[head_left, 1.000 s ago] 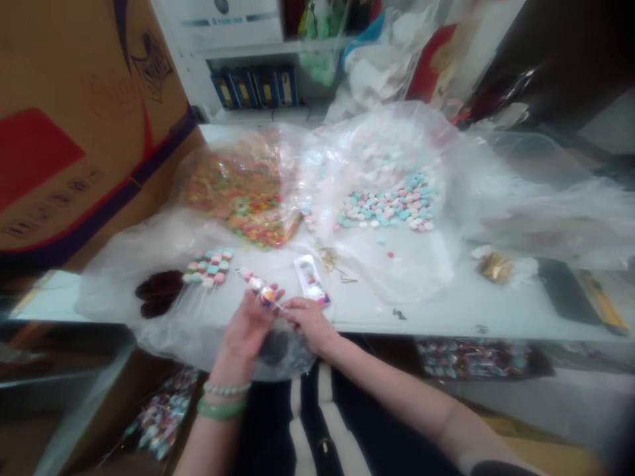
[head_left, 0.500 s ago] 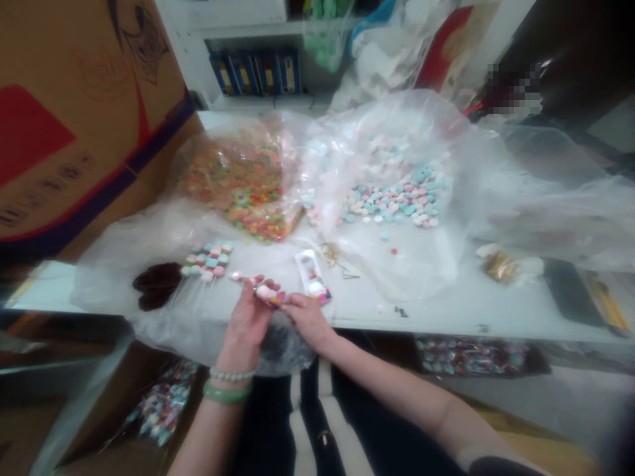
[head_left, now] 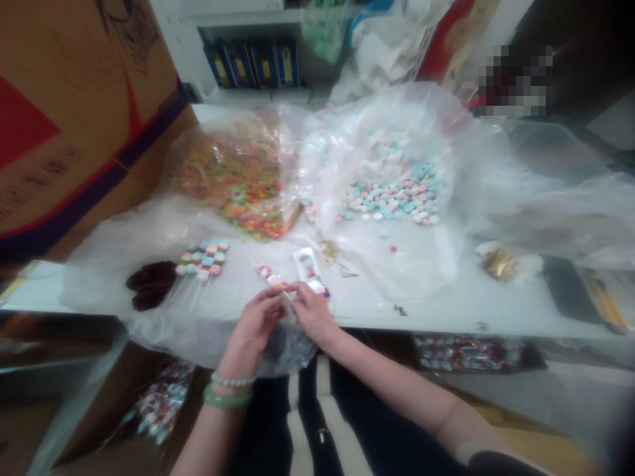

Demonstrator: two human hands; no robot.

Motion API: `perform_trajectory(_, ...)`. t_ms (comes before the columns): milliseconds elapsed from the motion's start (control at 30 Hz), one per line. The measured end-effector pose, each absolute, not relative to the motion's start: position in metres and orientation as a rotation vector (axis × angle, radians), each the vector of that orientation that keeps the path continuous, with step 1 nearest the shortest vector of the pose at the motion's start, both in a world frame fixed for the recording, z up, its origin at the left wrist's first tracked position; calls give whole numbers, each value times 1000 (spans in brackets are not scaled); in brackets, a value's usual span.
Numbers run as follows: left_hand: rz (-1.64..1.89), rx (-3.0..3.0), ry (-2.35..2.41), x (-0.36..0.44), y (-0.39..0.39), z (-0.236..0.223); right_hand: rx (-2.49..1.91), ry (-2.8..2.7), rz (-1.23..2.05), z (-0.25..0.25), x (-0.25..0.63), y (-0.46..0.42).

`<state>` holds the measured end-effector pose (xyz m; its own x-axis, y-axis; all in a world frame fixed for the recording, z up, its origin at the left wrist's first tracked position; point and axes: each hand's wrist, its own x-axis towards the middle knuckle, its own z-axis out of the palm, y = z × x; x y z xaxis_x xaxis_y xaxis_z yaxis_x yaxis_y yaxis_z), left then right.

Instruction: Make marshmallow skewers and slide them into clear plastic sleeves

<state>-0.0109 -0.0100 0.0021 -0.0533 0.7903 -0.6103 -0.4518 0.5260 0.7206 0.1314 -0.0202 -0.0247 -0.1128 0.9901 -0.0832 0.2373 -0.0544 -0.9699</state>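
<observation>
Both my hands meet at the front of the table. My left hand (head_left: 253, 324) and my right hand (head_left: 312, 314) pinch a thin stick threaded with pastel candies (head_left: 270, 277). Its upper end points away from me, and my fingers hide its lower part. Just beyond my right fingertips lies a white printed card strip (head_left: 308, 271). A bundle of finished pastel candy sticks (head_left: 201, 259) lies to the left of my hands, beside a dark brown fuzzy clump (head_left: 150, 285).
A clear plastic sheet (head_left: 198, 330) covers the white table. On it are heaps of multicoloured small candies (head_left: 233, 188) and pastel round candies (head_left: 391, 198). A large cardboard box (head_left: 84, 112) stands at the left. Packed candy lies below the table edge.
My hands have drawn closer together, and the candy stick now points more upright and away from me. The view has shifted slightly.
</observation>
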Motion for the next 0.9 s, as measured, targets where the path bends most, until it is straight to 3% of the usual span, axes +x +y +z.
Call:
perform_trajectory(300,1178,468,1408,-8,-10,-6,-1223,-1548,1163,-21,127,-26)
perform_trajectory(567,1077,606,1249,-3,-22,-5,-1186,-1533,1406,-24,129,-18)
perform_trajectory(900,1158,337,1021,-17,-24,2,-1117,-2025,812,-16,117,-29)
